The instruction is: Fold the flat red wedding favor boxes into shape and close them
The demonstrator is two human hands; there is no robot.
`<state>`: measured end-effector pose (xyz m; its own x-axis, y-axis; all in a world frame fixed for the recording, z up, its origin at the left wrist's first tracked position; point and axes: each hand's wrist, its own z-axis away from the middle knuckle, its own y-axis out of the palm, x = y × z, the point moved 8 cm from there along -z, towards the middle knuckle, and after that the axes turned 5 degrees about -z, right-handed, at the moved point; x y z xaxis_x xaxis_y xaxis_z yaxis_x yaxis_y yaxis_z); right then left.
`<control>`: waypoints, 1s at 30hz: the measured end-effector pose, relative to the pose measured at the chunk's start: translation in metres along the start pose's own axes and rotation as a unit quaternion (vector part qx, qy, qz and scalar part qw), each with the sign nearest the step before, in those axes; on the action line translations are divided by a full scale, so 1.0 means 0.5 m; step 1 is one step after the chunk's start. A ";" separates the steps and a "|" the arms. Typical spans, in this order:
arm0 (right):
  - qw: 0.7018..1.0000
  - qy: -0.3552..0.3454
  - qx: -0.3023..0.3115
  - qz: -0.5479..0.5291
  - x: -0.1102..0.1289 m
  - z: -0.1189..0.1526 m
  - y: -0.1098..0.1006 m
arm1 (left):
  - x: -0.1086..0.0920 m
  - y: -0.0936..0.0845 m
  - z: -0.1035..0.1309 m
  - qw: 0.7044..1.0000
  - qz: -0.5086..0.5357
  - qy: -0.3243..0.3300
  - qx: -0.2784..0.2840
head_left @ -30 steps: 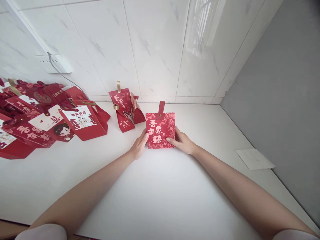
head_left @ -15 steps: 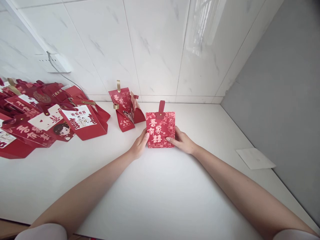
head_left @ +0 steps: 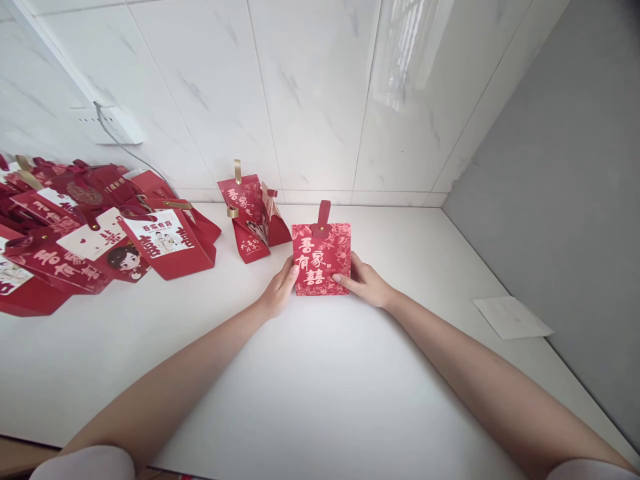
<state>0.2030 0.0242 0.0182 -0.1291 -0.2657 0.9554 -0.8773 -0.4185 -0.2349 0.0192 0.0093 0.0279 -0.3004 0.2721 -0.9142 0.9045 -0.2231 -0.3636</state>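
Head view: the left hand [head_left: 280,289] and right hand [head_left: 369,285], partly curled, grip opposite sides of a red, floral-printed, card-like gift box [head_left: 323,263] with a red strap handle [head_left: 324,213], upright over the white counter [head_left: 320,387]. Light, even pressure should suit its probably thin walls; the right thumb [head_left: 344,283], on the front, should not press inward.

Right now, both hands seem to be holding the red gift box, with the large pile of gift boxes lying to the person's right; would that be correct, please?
Not quite: the head view shows the pile of gift boxes to the person's left. The left hand and right hand do hold the red gift box.
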 end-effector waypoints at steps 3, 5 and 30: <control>1.000 0.001 0.005 -0.009 0.002 0.001 0.001 | 0.002 -0.001 0.000 1.000 -0.003 -0.003 -0.002; 1.000 0.002 0.006 -0.014 0.002 0.001 0.001 | 0.002 -0.001 0.000 1.000 -0.004 -0.004 -0.002; 0.995 -0.056 0.071 0.040 0.015 0.011 0.020 | 0.036 -0.069 -0.005 0.980 -0.017 -0.079 -0.179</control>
<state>0.1955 0.0132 0.0219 -0.1358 -0.3945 0.9088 -0.7918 -0.5082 -0.3389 -0.0167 0.0241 0.0241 -0.3495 0.1185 -0.9294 0.9330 0.1343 -0.3338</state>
